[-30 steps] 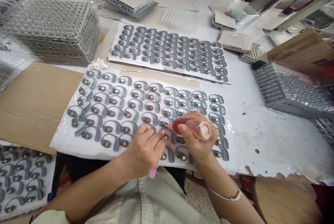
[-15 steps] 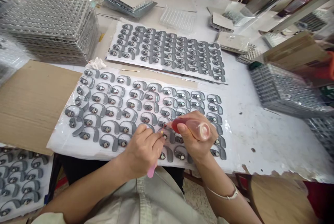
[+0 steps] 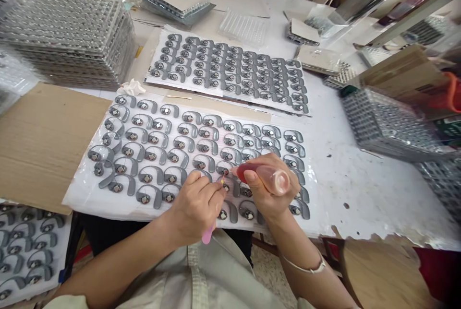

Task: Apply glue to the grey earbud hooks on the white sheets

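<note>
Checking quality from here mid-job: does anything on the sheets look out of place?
Yes. At the left end of the front white sheet, one grey hook-shaped piece lies crooked, slanting out of line with the neighbouring rows. A crumpled tissue also sits by the sheet's back edge.

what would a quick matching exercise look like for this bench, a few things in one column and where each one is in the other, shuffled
Things:
1. red-tipped squeeze bottle
2. pink-handled tool
3. crumpled white tissue
4. stack of clear plastic trays

Places:
A. at the far edge of the near white sheet
B. held in the left hand
C. piled at the far left of the bench
D. held in the right hand

Pairs: 1-D, 2-B, 3-A, 4-C
</note>
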A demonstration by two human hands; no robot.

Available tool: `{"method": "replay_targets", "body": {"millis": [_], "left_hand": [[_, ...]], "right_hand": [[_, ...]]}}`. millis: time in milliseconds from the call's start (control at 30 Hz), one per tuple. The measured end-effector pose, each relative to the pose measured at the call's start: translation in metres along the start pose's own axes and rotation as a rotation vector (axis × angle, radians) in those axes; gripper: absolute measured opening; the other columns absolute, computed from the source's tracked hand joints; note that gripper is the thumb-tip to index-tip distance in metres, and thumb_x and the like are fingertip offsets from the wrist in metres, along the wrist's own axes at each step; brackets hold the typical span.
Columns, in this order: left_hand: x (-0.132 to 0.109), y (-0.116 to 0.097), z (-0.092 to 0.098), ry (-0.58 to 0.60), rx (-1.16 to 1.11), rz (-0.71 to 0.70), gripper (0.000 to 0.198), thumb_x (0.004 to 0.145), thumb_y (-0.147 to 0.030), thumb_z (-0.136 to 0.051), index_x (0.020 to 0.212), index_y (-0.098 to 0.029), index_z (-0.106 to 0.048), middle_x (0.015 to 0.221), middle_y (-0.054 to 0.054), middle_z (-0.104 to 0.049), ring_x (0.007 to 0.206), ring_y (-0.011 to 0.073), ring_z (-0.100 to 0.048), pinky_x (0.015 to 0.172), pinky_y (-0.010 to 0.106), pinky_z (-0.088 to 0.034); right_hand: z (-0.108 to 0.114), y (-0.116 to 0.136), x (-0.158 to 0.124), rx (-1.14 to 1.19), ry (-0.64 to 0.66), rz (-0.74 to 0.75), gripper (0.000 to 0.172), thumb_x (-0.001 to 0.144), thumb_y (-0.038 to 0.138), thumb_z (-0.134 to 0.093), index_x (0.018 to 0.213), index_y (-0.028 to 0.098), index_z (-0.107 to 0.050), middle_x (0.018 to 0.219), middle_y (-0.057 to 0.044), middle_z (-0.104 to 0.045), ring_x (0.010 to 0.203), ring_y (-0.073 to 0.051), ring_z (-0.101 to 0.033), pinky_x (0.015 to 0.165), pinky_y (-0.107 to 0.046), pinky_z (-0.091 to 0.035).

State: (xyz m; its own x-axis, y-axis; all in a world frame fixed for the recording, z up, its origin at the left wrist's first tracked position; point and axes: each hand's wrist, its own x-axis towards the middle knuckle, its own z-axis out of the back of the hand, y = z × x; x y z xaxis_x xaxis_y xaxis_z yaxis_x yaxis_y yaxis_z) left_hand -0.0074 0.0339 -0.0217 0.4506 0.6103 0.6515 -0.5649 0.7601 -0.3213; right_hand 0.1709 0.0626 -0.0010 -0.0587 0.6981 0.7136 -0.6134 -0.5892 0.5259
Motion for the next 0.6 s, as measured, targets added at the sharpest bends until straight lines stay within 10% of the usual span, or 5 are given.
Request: {"method": "replay_targets", "body": {"millis": [600], "left_hand": [[0.000,0.000,0.001,-0.001,0.004,0.006,0.010,0.085,-0.005,-0.052,0.084,-0.012,-0.058,0.083,0.008,-0.069,0.061,0.0147,-0.049,0.061,0.034,-0.038]], "right_hand": [[0.009,-0.001,-0.020,0.004,-0.126,-0.055,0.015,0.080,0.027,-0.068,0.092,0.018,-0.063,0.076,-0.004,-0.065,0.063,-0.018,-0.058,0.054,-0.033,-0.047]]}}
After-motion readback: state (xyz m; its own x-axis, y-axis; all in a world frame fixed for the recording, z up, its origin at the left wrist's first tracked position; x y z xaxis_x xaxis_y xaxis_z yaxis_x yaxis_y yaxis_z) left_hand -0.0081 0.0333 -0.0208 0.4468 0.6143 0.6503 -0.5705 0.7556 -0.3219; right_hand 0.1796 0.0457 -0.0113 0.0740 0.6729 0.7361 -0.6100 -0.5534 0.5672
